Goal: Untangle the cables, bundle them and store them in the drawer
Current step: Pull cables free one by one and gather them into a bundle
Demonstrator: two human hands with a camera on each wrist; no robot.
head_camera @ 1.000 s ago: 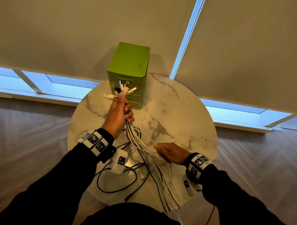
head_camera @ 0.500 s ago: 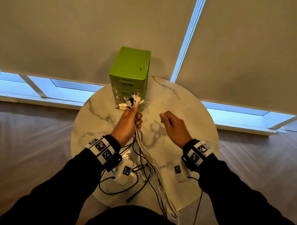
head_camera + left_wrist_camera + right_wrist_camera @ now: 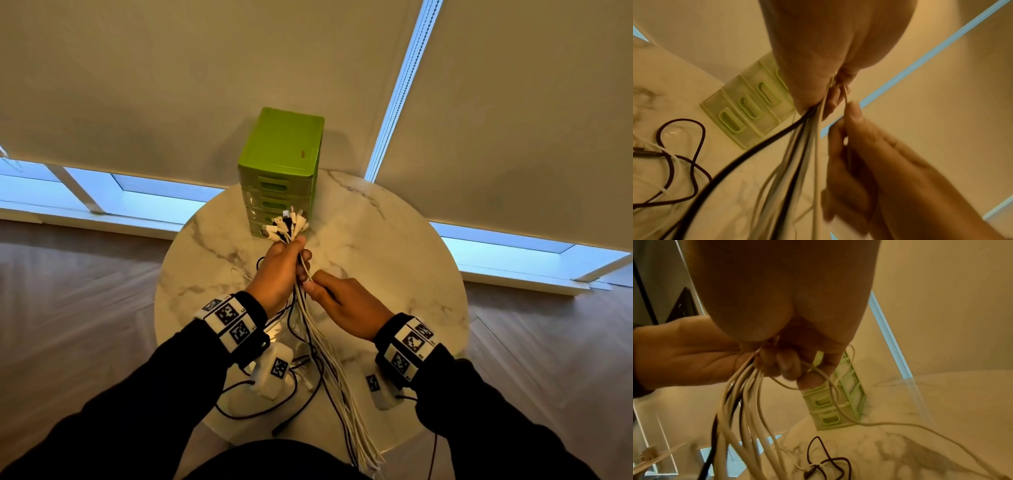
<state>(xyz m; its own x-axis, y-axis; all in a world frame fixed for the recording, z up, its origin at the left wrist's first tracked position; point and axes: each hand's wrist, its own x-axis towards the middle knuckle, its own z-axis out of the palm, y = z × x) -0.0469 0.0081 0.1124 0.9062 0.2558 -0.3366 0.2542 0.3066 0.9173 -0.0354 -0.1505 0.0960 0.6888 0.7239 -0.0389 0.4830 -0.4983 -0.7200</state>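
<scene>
Left hand point(image 3: 279, 270) grips cables point(image 3: 325, 353) before drawers point(image 3: 281, 171); right hand point(image 3: 349, 308) pinches one strand; dark cable point(image 3: 260, 413) loose on table point(image 3: 394, 260).

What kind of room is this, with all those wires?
Probably a room in a home or office, by a window. A round marble-look table stands on a wooden floor, with roller blinds behind it and a small green drawer unit on top.

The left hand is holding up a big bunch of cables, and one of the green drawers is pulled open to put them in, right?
Not quite. The left hand does hold up the bunch of cables, but none of the green drawers is pulled open: the head view and the left wrist view show every drawer front shut flush.
</scene>
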